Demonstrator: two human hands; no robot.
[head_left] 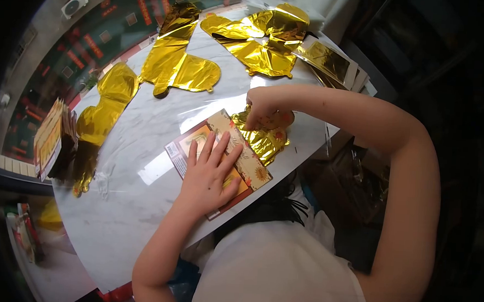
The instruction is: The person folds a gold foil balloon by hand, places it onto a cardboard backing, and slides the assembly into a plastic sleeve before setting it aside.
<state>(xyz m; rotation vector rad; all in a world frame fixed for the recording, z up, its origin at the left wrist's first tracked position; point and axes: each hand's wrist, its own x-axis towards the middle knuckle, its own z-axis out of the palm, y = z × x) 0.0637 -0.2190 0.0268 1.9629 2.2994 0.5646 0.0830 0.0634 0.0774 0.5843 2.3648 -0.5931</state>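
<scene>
Your left hand lies flat, fingers spread, over the printed packet, gripping nothing; that pressure probably steadies it against the worktop, near the edge closest to you. Your right hand is curled over the crumpled gold foil beside the packet's upper edge; whether its fingers pinch it can't be told. The flat foil shapes lie farther back, apparently leaving both hands room.
</scene>
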